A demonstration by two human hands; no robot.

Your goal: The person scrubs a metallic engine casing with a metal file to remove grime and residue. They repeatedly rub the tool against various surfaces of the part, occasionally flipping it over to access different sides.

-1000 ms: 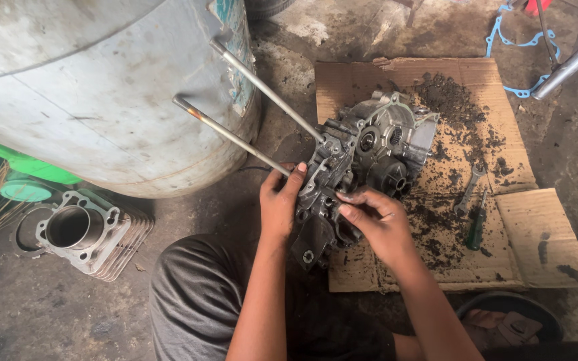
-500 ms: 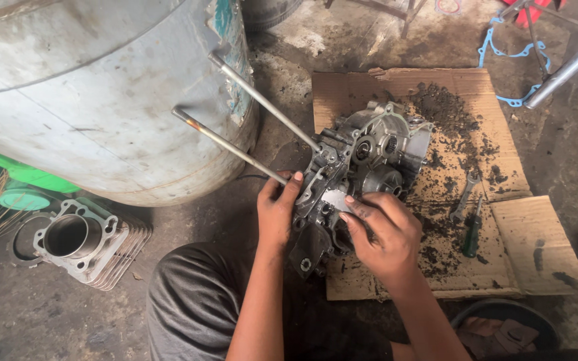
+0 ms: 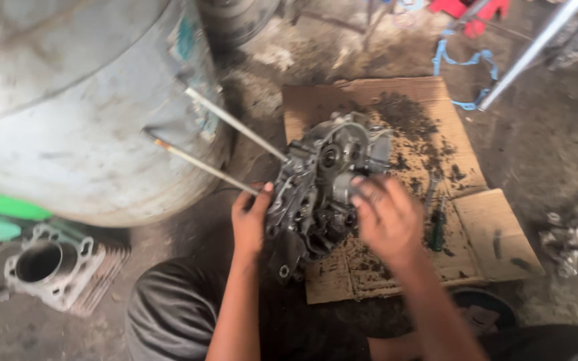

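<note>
Since the earlier frames the right hand [image 3: 388, 220] has slid up the engine crankcase [image 3: 322, 194], now blurred at its 3 o'clock flank; finger grip cannot be told. The left hand [image 3: 250, 220] stays at 9 o'clock, fingers curled on the casing's edge. The crankcase rests on dirty cardboard [image 3: 483, 234], suggesting continued handling.

A grey drum [image 3: 81, 113] fills the upper left. Below it lies a finned cylinder [image 3: 51, 267]; right of it, soiled cardboard [image 3: 496, 241], a screwdriver [image 3: 438, 227] and a blue gasket [image 3: 466, 67].
</note>
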